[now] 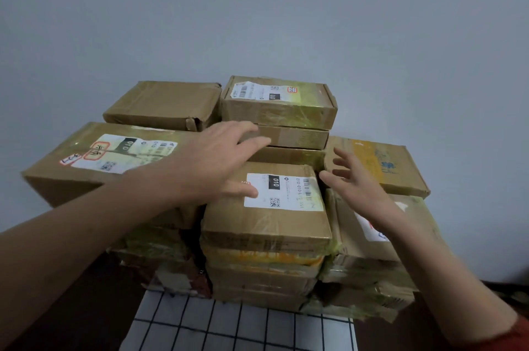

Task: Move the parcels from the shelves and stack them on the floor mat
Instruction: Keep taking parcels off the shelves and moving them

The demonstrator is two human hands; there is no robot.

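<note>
Left hand (211, 161), grip wide, seemingly touches the labelled parcel (266, 221); right hand (355, 178), also wide, just beside.

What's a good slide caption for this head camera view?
Left hand and right hand, both open, reach over cardboard parcels stacked on a checked floor mat by a grey wall.

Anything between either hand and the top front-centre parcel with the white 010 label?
Nothing visible. The left hand is over the labelled parcel, thumb on its label; the right hand hovers open off its right edge, nothing between. Neighbouring parcels crowd both sides, leaving fingers little room.
</note>
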